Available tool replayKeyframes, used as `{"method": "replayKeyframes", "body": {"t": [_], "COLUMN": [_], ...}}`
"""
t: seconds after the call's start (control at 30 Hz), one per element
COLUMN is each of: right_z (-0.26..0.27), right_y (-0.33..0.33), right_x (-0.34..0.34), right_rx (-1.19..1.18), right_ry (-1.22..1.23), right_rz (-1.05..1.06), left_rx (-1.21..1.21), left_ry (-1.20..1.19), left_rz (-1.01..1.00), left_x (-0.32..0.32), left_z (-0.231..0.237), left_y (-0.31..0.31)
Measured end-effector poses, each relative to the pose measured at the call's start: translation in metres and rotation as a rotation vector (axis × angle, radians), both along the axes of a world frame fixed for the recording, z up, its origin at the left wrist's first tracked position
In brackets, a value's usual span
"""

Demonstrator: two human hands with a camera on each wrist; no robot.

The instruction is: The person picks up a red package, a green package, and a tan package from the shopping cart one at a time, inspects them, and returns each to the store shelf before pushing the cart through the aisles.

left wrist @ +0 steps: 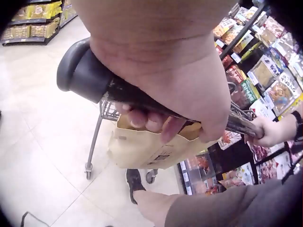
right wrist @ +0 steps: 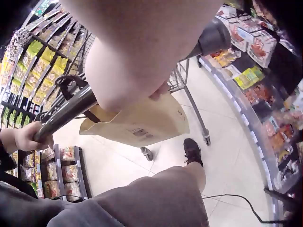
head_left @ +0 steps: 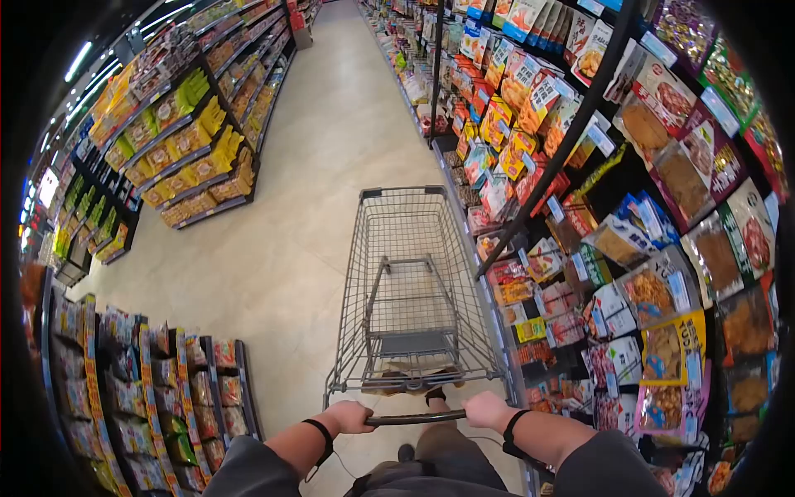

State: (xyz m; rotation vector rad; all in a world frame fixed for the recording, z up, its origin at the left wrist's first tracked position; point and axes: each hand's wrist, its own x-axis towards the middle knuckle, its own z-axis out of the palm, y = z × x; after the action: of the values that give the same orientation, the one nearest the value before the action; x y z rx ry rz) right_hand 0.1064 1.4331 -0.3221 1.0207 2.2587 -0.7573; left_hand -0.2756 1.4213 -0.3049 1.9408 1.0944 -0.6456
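On my right wrist feed, the right hand (right wrist: 130, 73) wraps the handle (right wrist: 71, 109) near its capped end; the left hand (right wrist: 29, 137) holds it farther along. Below is a bag (right wrist: 149, 122). I see 1 shoe (right wrist: 191, 150) on the floor (right wrist: 220, 137), packets (right wrist: 249, 77) along a shelf's edge.

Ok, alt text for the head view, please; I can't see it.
A person's left hand and right hand grip the handle of a wire shopping cart in a store. Packaged foods line the right side close by; shelved yellow packets stand to the left across the pale floor.
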Motion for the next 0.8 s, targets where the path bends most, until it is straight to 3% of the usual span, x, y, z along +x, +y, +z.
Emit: {"method": "replayKeyframes", "body": {"t": [0.1, 0.37, 0.63, 0.8], "right_z": [0.012, 0.032, -0.003, 0.009], "right_y": [0.07, 0.257, 0.441, 0.563], "right_x": [-0.012, -0.055, -0.093, -0.129], "right_rx": [0.025, -0.004, 0.096, 0.103], "right_ry": [0.103, 0.077, 0.147, 0.126], "right_rz": [-0.018, 0.077, 0.15, 0.149], "left_rx": [-0.004, 0.016, 0.104, 0.074], "left_ry": [0.024, 0.071, 0.027, 0.02], "left_rz": [0.007, 0.096, 0.183, 0.166], "left_x": [-0.012, -0.045, -0.088, -0.12], "left_z": [-0.004, -0.002, 0.0, 0.001], "left_y": [0.059, 0.207, 0.375, 0.498]}}
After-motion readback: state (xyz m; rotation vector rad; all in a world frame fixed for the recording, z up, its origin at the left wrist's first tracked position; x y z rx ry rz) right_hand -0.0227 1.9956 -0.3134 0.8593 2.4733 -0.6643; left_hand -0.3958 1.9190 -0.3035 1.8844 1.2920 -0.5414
